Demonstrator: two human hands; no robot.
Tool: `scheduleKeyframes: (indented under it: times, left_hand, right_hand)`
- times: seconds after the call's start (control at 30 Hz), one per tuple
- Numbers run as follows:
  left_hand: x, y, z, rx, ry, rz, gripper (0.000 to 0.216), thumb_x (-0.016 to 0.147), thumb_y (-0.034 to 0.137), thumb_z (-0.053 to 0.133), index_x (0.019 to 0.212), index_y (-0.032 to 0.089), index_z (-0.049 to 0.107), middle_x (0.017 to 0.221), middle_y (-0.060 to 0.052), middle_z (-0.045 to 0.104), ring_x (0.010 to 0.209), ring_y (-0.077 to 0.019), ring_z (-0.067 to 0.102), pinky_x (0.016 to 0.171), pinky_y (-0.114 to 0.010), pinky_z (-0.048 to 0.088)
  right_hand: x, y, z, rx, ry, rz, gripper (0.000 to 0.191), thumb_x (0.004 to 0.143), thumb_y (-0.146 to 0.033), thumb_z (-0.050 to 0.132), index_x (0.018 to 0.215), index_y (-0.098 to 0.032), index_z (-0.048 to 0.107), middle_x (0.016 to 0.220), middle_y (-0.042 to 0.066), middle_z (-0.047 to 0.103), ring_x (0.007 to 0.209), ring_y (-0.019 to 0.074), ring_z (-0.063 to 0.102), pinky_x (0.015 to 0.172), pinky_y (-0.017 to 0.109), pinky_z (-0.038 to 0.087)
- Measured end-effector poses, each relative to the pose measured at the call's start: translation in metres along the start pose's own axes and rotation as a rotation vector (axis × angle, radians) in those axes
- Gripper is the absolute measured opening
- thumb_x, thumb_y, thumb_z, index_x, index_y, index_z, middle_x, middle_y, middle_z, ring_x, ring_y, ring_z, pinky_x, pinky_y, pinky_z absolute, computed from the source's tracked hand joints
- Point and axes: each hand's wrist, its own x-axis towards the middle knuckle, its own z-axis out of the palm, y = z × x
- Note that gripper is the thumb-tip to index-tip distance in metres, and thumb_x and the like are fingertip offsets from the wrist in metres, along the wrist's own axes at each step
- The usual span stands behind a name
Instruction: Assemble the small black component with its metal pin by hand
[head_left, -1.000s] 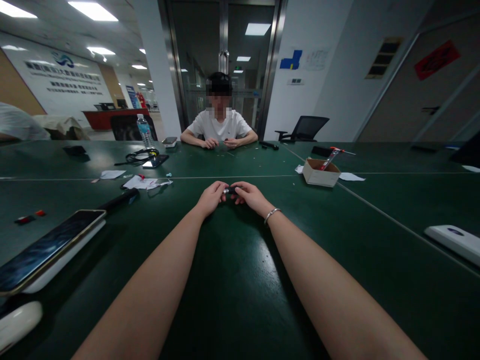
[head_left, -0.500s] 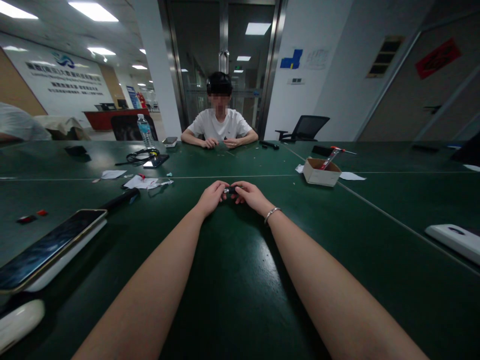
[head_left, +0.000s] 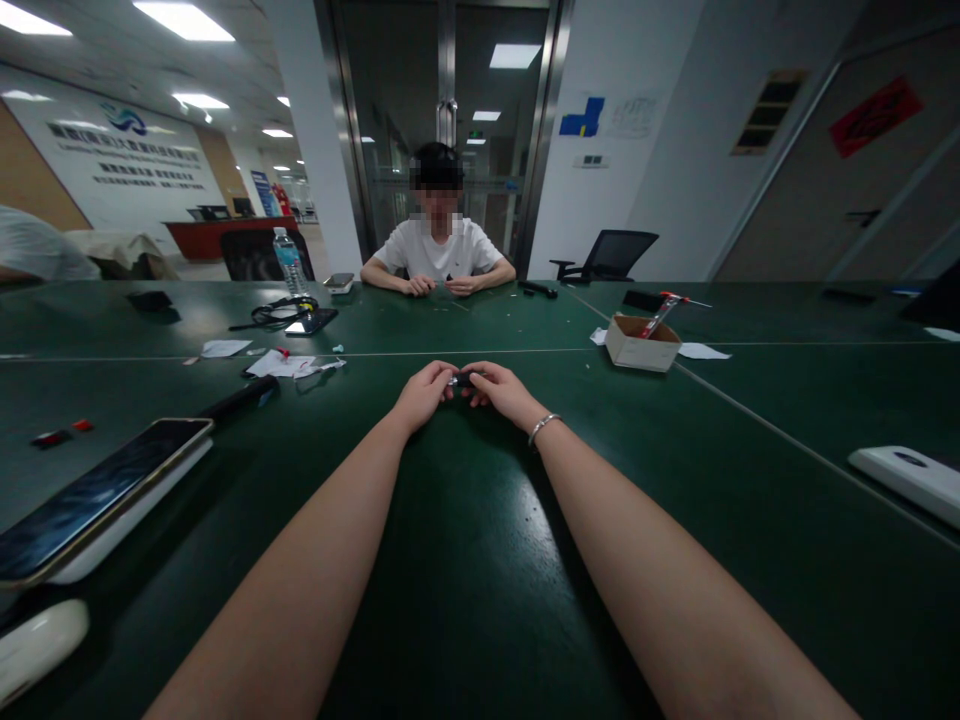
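Barely anything has shifted: both hands stay together at the centre of the frame. The left hand (head_left: 422, 393) and right hand (head_left: 501, 392) pinch a small dark part (head_left: 465, 379), perhaps silver-tipped, low over the green table (head_left: 480, 560). Gripping near its ends with wrists rested should keep it steady.

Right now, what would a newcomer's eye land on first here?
Two bare forearms run up the middle of the green table to the left hand and right hand, which pinch a small dark part with a metal end between them. Straight beyond sits a person in a white shirt at the far edge. A phone lies at near left, an open cardboard box at mid right.
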Motion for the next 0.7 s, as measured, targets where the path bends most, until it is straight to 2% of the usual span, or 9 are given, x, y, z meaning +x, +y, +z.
scheduleKeyframes:
  times: [0.13, 0.3, 0.5, 0.7]
  left_hand:
    - [-0.0006, 0.0011, -0.0006, 0.053, 0.014, 0.012, 0.026, 0.083, 0.030, 0.051, 0.102, 0.020, 0.064, 0.074, 0.000, 0.062, 0.069, -0.0130, 0.056, 0.065, -0.025, 0.042]
    - [-0.0006, 0.0017, -0.0002, 0.018, 0.029, 0.007, 0.029, 0.087, 0.035, 0.044, 0.100, 0.020, 0.065, 0.072, 0.000, 0.061, 0.067, -0.0136, 0.055, 0.064, -0.026, 0.042]
    - [-0.0012, 0.0024, -0.0009, 0.032, 0.061, 0.012, 0.027, 0.077, 0.027, 0.055, 0.101, 0.021, 0.065, 0.085, -0.002, 0.064, 0.075, -0.0141, 0.056, 0.071, -0.027, 0.043]
    - [-0.0007, 0.0010, -0.0006, 0.011, 0.017, 0.013, 0.028, 0.085, 0.034, 0.046, 0.101, 0.020, 0.064, 0.075, -0.001, 0.062, 0.070, -0.0141, 0.056, 0.068, -0.028, 0.044]
  right_hand:
    - [-0.0013, -0.0023, 0.0009, -0.006, 0.005, 0.004, 0.017, 0.090, -0.013, 0.050, 0.102, -0.015, 0.062, 0.066, -0.001, 0.064, 0.047, 0.0057, 0.057, 0.045, 0.015, 0.040]
    - [-0.0001, 0.0002, 0.0001, -0.001, 0.004, -0.003, 0.016, 0.090, -0.014, 0.051, 0.103, -0.016, 0.061, 0.066, -0.001, 0.064, 0.048, 0.0060, 0.058, 0.045, 0.015, 0.040]
    - [0.0006, 0.0016, -0.0002, 0.004, 0.002, -0.005, 0.016, 0.090, -0.015, 0.052, 0.104, -0.015, 0.061, 0.066, -0.001, 0.064, 0.048, 0.0060, 0.058, 0.046, 0.015, 0.041]
    - [0.0005, 0.0014, -0.0008, -0.012, -0.004, -0.011, 0.016, 0.090, -0.016, 0.053, 0.104, -0.015, 0.062, 0.067, -0.001, 0.065, 0.049, 0.0059, 0.058, 0.046, 0.015, 0.041]
